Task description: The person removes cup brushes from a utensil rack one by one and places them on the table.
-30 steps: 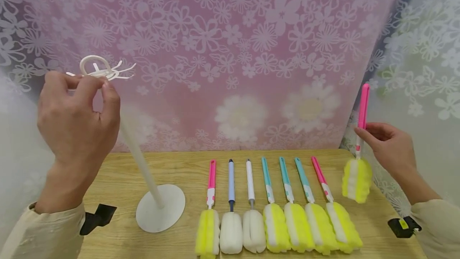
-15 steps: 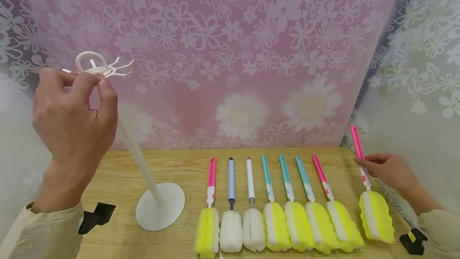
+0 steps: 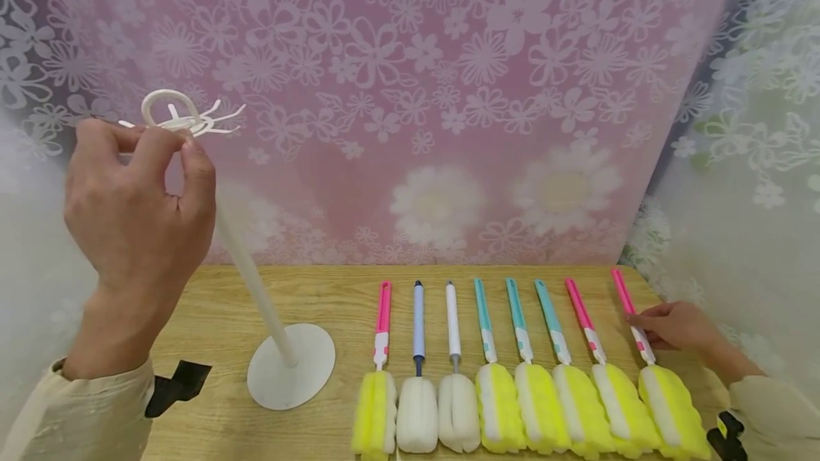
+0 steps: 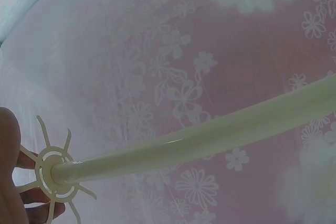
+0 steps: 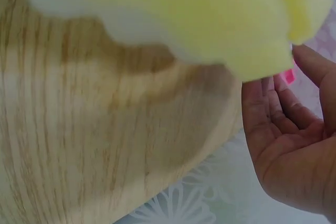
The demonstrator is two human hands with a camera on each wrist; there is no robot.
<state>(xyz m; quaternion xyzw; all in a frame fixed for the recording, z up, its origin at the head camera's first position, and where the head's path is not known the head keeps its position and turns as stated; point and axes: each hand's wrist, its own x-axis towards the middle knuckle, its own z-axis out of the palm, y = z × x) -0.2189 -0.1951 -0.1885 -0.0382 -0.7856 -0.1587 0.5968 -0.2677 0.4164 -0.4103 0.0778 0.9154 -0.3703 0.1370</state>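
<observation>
My left hand (image 3: 141, 198) pinches the hooked top (image 3: 186, 122) of a white rack stand. In the left wrist view, the ring of hooks (image 4: 55, 174) encircles the top of its pole (image 4: 199, 140). At the far right, my right hand (image 3: 679, 329) pinches a sponge bottle brush (image 3: 673, 411) by its pink and white handle. That brush lies at the right end of a row of similar brushes. In the right wrist view, its yellow and white sponge head (image 5: 210, 19) is close over the wooden table, and the right hand (image 5: 294, 140) shows behind it.
Left of the held brush lie several more: pink-handled (image 3: 583, 304), teal-handled (image 3: 547, 304), white-handled (image 3: 453, 315) and blue-handled (image 3: 418, 319). The stand's round base (image 3: 291, 375) rests on the wooden table (image 3: 211, 319). A pink floral curtain (image 3: 435, 91) hangs behind.
My right hand has lowered the pink-handled brush from the air down to the right end of the row. My left hand stays at the stand's top.
</observation>
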